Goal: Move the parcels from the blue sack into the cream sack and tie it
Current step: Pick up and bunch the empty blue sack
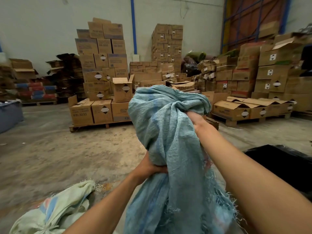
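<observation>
Blue sack (162, 125) hangs upended, right hand (194, 117) clenching its bunched base, left hand (152, 168) gripping lower, cream sack (57, 210) on the floor beside; better to shake with the frayed mouth aimed inside it.

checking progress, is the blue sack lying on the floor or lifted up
Lifted: both hands, left and right, hold the blue sack bunched in the air.
</observation>
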{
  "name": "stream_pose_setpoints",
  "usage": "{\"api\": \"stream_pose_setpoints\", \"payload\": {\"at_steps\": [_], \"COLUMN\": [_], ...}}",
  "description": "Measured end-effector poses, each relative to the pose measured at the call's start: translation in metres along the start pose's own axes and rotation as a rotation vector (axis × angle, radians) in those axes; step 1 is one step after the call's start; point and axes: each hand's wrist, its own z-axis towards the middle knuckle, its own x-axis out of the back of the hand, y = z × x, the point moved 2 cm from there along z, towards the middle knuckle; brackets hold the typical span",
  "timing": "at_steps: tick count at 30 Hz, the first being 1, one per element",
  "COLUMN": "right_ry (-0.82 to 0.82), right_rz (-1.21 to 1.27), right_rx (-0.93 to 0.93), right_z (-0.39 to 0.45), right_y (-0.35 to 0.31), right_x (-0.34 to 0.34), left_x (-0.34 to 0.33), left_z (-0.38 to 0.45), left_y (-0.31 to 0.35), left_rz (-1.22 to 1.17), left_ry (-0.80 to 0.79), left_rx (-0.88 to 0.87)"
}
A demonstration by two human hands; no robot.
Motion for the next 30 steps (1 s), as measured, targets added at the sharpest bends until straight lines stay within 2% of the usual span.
{"api": "stream_pose_setpoints", "payload": {"at_steps": [5, 11, 14, 18, 21, 24, 25, 28, 30], "right_ry": [-0.04, -0.085, -0.05, -0.054, 0.015, 0.184, 0.189, -0.041, -0.19], "right_rz": [0.031, 0.04, -0.032, -0.186, -0.334, -0.45, -0.428, -0.38, -0.519], "right_rx": [-0.006, -0.017, -0.034, -0.093, -0.139, -0.094, -0.092, -0.174, -0.242], "right_z": [-0.004, -0.011, -0.006, -0.011, -0.009, -0.005, -0.01, -0.033, -0.055], "right_y": [0.001, 0.004, 0.001, 0.001, 0.01, 0.02, 0.024, 0.046, 0.065], "right_x": [-0.001, 0.012, 0.029, 0.044, 0.061, 0.089, 0.096, 0.111, 0.109], "left_x": [-0.02, -0.022, -0.018, -0.017, -0.017, -0.016, -0.015, -0.009, -0.007], "left_z": [0.005, 0.006, 0.005, 0.005, 0.011, 0.014, 0.014, 0.016, 0.02], "left_y": [0.017, 0.009, 0.006, 0.008, 0.005, -0.001, -0.003, -0.001, 0.001], "left_rz": [-0.117, -0.248, -0.327, -0.286, -0.266, -0.314, -0.349, -0.401, -0.392], "left_ry": [0.027, 0.097, 0.044, -0.078, -0.064, 0.054, 0.12, 0.276, 0.298], "left_rx": [-0.048, 0.034, 0.155, 0.307, 0.255, 0.201, 0.201, 0.198, 0.189]}}
